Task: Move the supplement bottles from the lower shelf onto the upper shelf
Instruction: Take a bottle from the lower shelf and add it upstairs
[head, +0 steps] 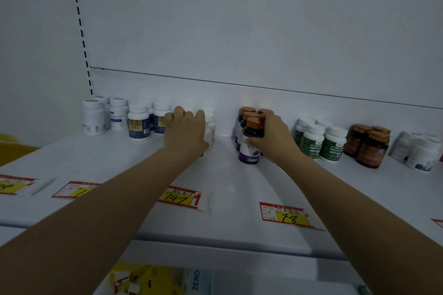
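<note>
Both arms stretch out over the upper shelf [115,165], centre of the frame. The left hand [184,133] has its fingers curled over a white bottle [209,130], which is mostly hidden behind the knuckles, back by the wall. The right hand [272,135] is wrapped round a purple-labelled bottle [251,145] with a copper cap, upright at the front of its matching cluster [247,115]. Green-labelled bottles [321,143] stand just to the right. Whether the purple-labelled bottle's base touches the shelf, I can't tell.
</note>
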